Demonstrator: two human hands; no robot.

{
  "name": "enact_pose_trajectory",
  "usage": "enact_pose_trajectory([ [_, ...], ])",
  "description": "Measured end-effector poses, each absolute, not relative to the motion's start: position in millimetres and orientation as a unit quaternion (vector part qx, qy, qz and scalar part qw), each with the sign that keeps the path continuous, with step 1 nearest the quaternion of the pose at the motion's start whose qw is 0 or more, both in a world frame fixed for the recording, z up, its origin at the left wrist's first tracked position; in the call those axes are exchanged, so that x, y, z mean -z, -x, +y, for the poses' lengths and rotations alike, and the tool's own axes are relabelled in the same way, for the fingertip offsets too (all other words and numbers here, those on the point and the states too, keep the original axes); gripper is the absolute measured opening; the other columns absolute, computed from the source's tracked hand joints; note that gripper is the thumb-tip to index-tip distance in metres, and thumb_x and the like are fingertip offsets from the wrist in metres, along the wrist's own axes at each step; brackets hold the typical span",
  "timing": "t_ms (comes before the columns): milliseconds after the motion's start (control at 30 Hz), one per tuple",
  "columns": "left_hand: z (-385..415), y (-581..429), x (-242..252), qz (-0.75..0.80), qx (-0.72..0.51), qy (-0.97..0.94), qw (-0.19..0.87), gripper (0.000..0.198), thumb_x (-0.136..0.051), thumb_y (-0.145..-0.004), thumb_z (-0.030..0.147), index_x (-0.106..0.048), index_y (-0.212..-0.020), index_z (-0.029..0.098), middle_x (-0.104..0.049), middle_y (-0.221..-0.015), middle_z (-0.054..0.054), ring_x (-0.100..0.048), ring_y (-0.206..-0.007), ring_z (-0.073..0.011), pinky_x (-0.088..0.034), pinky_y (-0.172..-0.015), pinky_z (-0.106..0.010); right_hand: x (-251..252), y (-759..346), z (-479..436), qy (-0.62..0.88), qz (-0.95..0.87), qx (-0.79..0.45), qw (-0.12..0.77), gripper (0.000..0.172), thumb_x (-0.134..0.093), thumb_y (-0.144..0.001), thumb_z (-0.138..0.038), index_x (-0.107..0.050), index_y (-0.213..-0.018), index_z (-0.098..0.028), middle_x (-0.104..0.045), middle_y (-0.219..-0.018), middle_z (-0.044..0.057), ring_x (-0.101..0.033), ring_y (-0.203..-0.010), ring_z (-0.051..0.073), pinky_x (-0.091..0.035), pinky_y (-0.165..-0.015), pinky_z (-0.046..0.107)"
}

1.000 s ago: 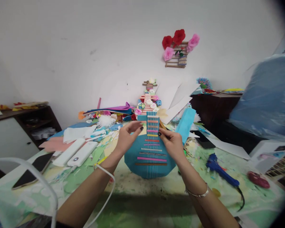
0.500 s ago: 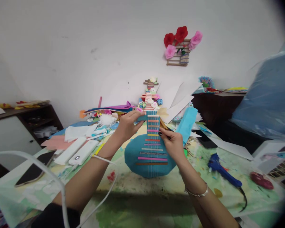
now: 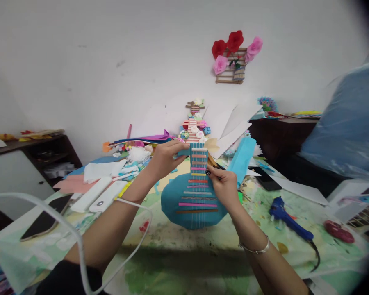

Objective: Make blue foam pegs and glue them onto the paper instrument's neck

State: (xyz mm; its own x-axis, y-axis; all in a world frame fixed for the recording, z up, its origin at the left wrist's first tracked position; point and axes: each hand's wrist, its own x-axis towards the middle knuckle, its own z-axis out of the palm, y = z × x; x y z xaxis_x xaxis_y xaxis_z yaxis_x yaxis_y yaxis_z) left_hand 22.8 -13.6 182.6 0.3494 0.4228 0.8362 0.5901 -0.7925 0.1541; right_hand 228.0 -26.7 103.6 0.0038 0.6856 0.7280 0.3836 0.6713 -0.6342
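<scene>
A teal paper pipa, a lute-like craft, stands upright near the front of the table. Thin pale strings run down its face, crossed by several coloured strips. My left hand is closed at the top of its neck, fingers and thumb around a blue piece on the left side. My right hand pinches the right edge of the neck just above the round body. A pale fan-shaped piece shows beside the top of the neck.
A blue glue gun and a dark red object lie at right. White power banks and a phone are at left. A white cable loops in front of my left arm. Paper scraps and a decorated stick craft stand behind.
Almost nothing differs. My left forearm and the white cable have shifted slightly; both hands keep their places on the pipa.
</scene>
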Motion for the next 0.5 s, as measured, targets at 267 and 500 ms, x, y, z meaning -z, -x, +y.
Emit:
enact_pose_trajectory([
  [267,-8,-17,-169,-0.373,0.482,0.79,0.071,0.04,-0.061,-0.075,0.021,-0.057,-0.115,0.019,-0.066,-0.109,-0.009,-0.062,-0.094,-0.0216,-0.049,-0.079,-0.032,-110,-245,-23,0.379,-0.755,-0.169,0.507,0.037,-0.055,-0.08,-0.021,-0.065,-0.116,-0.024,-0.069,-0.11,0.004,-0.066,-0.099,0.025,-0.05,-0.086,0.037],
  [500,1,7,-95,-0.462,0.509,0.691,-0.226,0.033,-0.064,-0.076,0.038,-0.062,-0.104,0.021,-0.07,-0.096,-0.008,-0.067,-0.079,-0.0222,-0.054,-0.066,-0.031,-95,-268,3,0.361,-0.716,-0.34,0.492,0.048,-0.063,-0.068,-0.014,-0.066,-0.116,-0.02,-0.067,-0.113,0.006,-0.06,-0.109,0.029,-0.048,-0.093,0.043],
])
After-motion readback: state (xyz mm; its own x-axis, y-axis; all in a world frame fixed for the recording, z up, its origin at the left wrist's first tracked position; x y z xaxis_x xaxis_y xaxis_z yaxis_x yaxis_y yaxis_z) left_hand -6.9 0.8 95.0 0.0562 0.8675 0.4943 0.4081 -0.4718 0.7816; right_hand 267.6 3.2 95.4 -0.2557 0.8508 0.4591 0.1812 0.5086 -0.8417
